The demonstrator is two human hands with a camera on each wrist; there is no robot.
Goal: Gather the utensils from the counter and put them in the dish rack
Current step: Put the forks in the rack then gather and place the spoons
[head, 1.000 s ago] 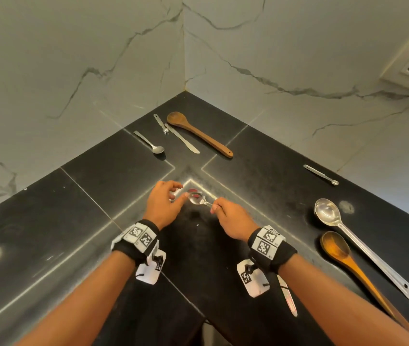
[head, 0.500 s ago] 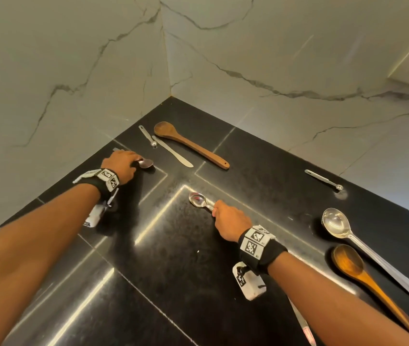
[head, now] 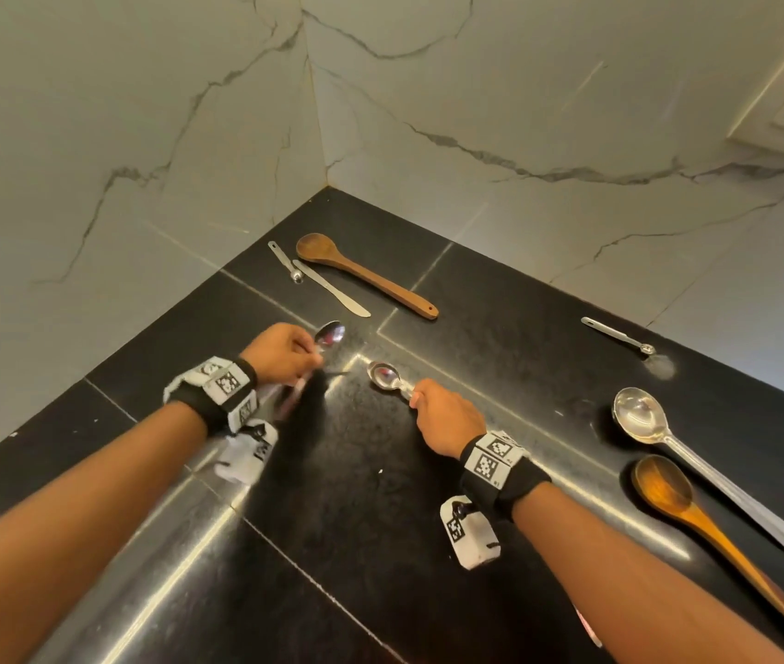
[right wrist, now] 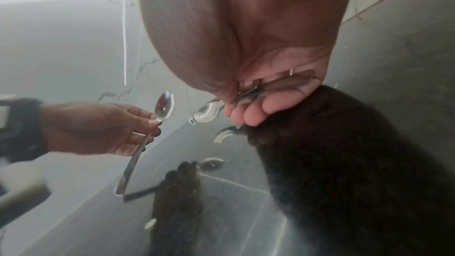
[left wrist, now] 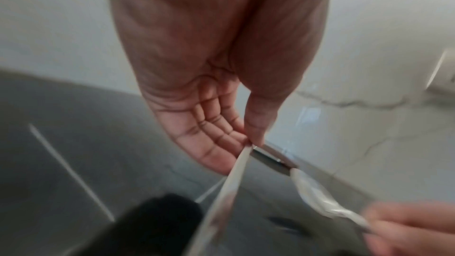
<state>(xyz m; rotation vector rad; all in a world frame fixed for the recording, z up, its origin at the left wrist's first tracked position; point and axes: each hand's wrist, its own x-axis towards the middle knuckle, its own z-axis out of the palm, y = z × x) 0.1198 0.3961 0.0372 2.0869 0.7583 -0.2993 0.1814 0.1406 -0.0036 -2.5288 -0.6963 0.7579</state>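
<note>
Each hand pinches a teaspoon by its handle above the surface: right hand (head: 447, 416), bowl toward the corner; left hand (head: 282, 352), bowl raised. Remaining utensils lie beyond; the knife (head: 331, 288) points cornerward, nearer the left.

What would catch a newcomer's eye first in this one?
Both hands at the middle of the black counter, each pinching a small steel spoon: left hand with a spoon lifted, right hand with another spoon. Next, the big steel ladle and wooden spoon lying together at right.
</note>
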